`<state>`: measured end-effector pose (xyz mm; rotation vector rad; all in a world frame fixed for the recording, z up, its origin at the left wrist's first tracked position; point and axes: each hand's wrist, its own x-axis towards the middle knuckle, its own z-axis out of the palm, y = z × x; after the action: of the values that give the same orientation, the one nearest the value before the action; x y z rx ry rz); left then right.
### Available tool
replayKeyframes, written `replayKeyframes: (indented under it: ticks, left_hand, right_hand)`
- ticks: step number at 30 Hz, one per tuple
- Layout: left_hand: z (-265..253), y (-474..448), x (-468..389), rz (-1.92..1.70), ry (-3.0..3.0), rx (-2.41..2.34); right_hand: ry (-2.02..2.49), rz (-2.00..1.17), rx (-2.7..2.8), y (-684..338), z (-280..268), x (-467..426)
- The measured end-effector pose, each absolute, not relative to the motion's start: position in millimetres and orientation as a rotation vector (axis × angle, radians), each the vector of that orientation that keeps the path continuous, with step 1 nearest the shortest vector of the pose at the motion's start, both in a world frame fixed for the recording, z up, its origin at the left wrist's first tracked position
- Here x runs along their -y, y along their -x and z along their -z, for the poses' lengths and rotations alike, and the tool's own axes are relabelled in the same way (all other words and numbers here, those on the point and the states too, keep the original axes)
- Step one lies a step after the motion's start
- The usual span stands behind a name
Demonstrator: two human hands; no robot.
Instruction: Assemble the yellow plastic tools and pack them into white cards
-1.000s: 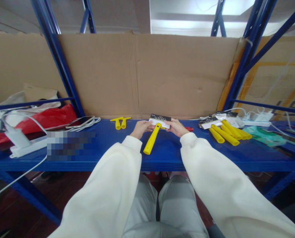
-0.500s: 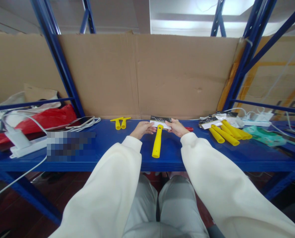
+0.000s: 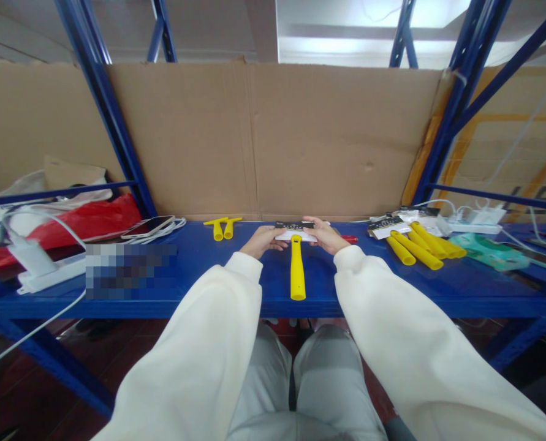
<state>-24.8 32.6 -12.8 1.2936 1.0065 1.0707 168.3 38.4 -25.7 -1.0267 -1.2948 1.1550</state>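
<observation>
Over the middle of the blue shelf I hold a yellow-handled scraper, its hollow handle pointing toward me. A black-and-white printed card covers its wide head. My left hand pinches the left end of the card, thumb on top. At the right end, my right hand grips it with the fingers bent over the far edge. The blade itself is hidden by the card and my fingers. A red object lies just beyond my right hand, partly covered.
Two yellow T-shaped handles lie at the back left. Several carded yellow-handled scrapers are piled at right, beside a green packet. A phone, cables and a white power strip lie left. Cardboard backs the shelf.
The scraper's handle has swung slightly right and its end has come nearer me. The card has tipped flatter, and my right fingers have moved onto its far edge.
</observation>
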Motion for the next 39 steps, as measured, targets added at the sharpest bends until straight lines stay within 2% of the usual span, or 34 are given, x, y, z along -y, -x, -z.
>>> replayKeyframes:
  ticks: [23,26,32,39]
  left_hand:
    - [11,21,-29,-1.146,-1.229,-1.090]
    - [11,21,-28,-1.192,-1.187,-1.108]
    - [10,23,-26,-1.261,-1.125,-1.167]
    - [9,24,-25,-1.291,-1.097,-1.171]
  right_hand:
    - [1.168,-1.170,1.307,-158,20,-22]
    - [1.260,-1.079,1.360,-157,22,-23]
    - [1.372,-0.702,1.604,-160,27,-30]
    - [1.331,-0.624,1.717,-162,26,-30]
